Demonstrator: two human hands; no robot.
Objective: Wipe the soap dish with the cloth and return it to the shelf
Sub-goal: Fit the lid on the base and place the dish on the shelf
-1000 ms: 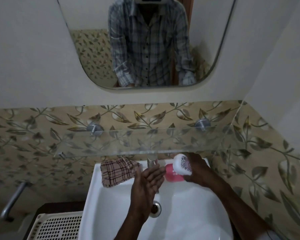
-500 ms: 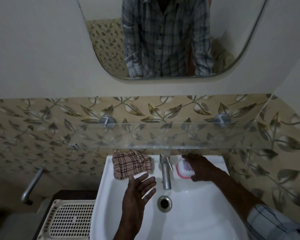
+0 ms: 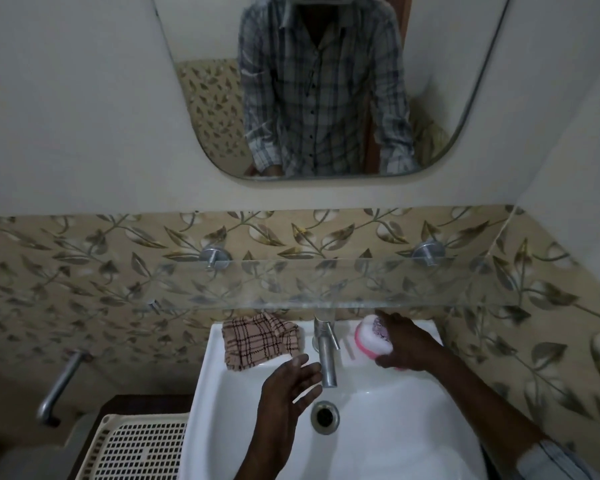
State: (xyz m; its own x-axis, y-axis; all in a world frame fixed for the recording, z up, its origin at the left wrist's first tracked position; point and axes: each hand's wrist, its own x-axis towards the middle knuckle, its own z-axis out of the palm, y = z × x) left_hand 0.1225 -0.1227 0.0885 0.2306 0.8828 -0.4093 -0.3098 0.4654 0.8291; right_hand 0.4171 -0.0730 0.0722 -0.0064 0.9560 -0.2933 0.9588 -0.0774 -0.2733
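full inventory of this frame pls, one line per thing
cloth: 1, tan with dark check, back left ledge of the sink
soap dish: 1, pink base with white patterned lid, back right ledge of the sink, under the right hand
sink: 1, white, centre bottom
tap: 1, metal, back centre of the sink
drain: 1, metal, basin floor
glass shelf: 1, clear, on the wall above the sink, nothing on it
mirror: 1, above the shelf
basket: 1, cream perforated plastic, lower left
left hand: open, empty, over the basin
right hand: fingers around the soap dish
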